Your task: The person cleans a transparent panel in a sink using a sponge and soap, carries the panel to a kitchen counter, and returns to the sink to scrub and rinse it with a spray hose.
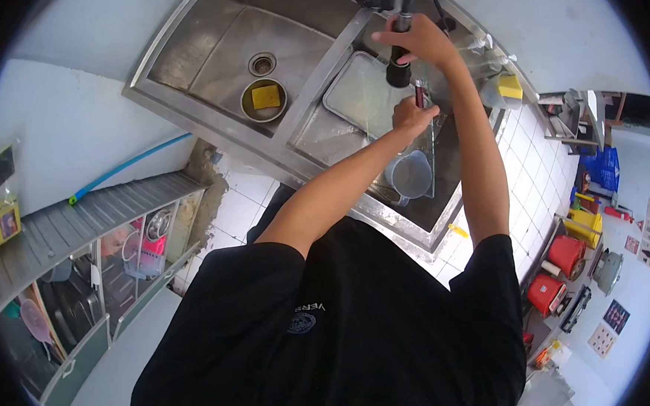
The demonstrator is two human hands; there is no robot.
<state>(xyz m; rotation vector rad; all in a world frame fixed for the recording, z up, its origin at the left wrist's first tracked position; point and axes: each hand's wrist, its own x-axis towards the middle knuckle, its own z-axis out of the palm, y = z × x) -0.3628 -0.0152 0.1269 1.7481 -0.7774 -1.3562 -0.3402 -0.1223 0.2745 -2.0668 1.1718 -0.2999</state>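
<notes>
Over the sink basin [326, 137], head view | right hand [422, 42]: fingers half-curled around the black spray head [398, 73] | left hand [414, 118]: fingers closed firmly on the dark-red-handled utensil [420, 96], near it | risk: handle, if wet, could slip; water striking the tray [356, 93] could splash the shirt [407, 320].

Tap [398, 72] cropped above, red handle [420, 96] partly hidden, shirt emblem [302, 323] illegible

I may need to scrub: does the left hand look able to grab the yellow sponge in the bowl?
Probably not immediately: the left hand grips a dark red handle. The yellow sponge lies uncovered in the bowl across the sink divider.
</notes>
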